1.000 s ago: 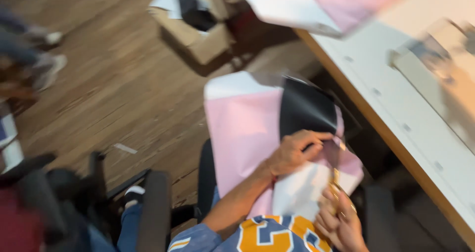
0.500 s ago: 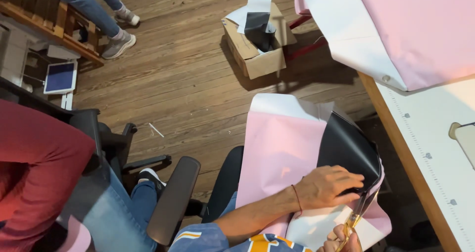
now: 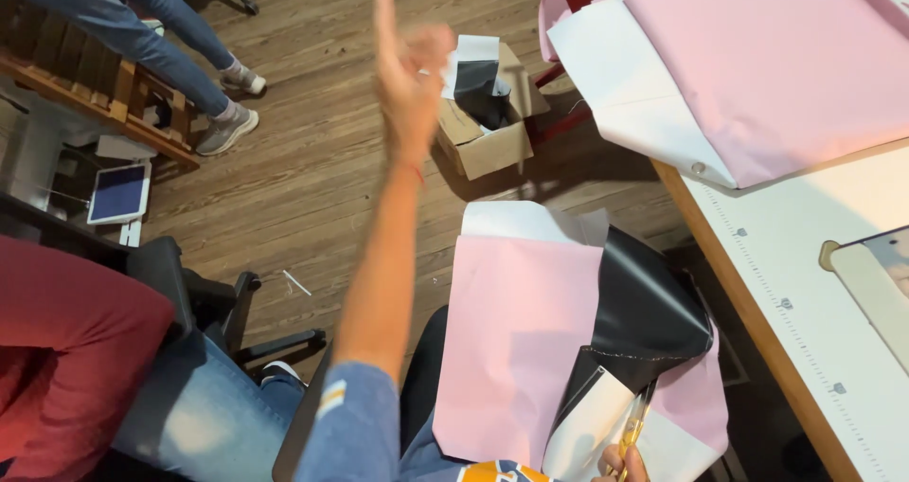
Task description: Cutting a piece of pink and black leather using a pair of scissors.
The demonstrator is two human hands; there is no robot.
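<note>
My left hand point(image 3: 409, 65) is raised high at arm's length over the wooden floor, blurred, fingers apart and holding nothing that I can see. It hovers just left of a cardboard box point(image 3: 488, 146). My right hand point(image 3: 620, 463) shows only at the bottom edge, gripping yellow-handled scissors point(image 3: 634, 432) whose blades point up into the fabric on my lap. That fabric is a pink panel point(image 3: 516, 349) joined to a black piece point(image 3: 653, 312), with white cloth point(image 3: 592, 435) beneath.
The box holds black and white scraps. A white worktable point(image 3: 805, 283) runs along the right with pink-and-white fabric point(image 3: 786, 56) draped on it. A seated person in red and jeans point(image 3: 76, 349) is close on my left. Another person's legs point(image 3: 189, 37) stand top left, near a tablet point(image 3: 118, 193).
My left hand has let go of the fabric on my lap and swung up and forward toward the box. My right hand still holds the scissors low on the fabric.
</note>
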